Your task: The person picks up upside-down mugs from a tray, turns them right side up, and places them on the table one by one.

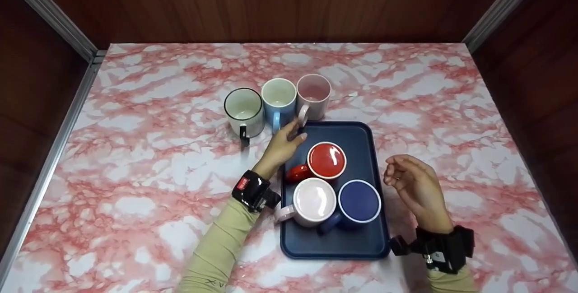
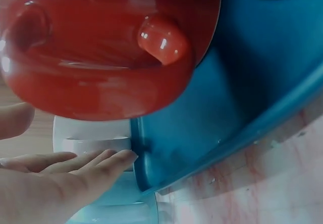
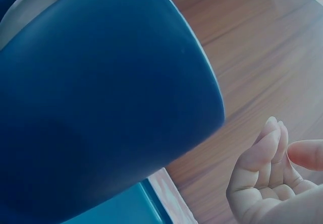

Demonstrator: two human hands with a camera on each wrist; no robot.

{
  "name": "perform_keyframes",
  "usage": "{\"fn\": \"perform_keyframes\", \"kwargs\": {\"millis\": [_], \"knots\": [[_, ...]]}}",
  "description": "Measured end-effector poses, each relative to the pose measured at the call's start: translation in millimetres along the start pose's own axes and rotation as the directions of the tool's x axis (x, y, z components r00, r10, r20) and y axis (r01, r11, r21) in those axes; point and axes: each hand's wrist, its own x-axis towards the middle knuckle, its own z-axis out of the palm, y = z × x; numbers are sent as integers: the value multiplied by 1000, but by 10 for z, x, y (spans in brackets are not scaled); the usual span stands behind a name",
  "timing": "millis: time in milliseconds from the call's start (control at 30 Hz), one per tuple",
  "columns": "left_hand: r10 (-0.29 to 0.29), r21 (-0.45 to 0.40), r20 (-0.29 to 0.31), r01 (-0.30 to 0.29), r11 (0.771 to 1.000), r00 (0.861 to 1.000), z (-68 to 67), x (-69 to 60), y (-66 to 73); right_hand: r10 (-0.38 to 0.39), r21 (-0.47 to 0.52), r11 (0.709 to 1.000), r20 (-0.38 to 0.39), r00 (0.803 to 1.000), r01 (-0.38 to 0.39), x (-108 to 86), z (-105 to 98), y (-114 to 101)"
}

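The hands are apart. The left hand [image 1: 280,148], fingers straight, is by the pink mug [image 1: 319,96] just past the blue tray [image 1: 334,245]. The right hand [image 1: 420,189] curls loosely, holding nothing. The red wrist label [image 1: 243,183] is too small to read.

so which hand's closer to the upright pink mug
Left: the left hand is near the handle of the upright pink mug; the right hand is farther away, right of the tray.

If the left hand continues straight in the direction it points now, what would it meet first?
Probably the handle of the upright pink cylindrical mug, which looks just ahead of the left hand, though the depth is unclear.
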Motion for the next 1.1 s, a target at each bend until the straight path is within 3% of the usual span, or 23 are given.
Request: {"fn": "perform_keyframes", "kwargs": {"millis": [200, 267, 367, 533, 867, 1100], "knots": [[32, -65, 20, -31, 997, 999, -21, -187, -4, 1, -2, 1000, -10, 1000, -1, -20, -5, 2], [58, -53, 22, -57, 997, 998, -29, -256, -15, -1, -8, 1000, -16, 1000, 1, -23, -4, 0], [92, 38, 10, -93, 995, 996, -41, -361, -19, -1, -13, 1000, -17, 1000, 0, -27, -2, -1], [142, 189, 23, -144, 971, 990, -55, -511, -28, -3, -28, 1000, -19, 1000, 2, -33, 5, -1], [112, 86, 101, -121, 989, 989, -105, -609, -48, -9, -36, 999, -4, 1000, 8, -47, 9, -4], [96, 129, 125, -112, 985, 987, -101, -668, -63, -14, -82, 997, -13, 1000, 13, -49, 2, 0]]}}
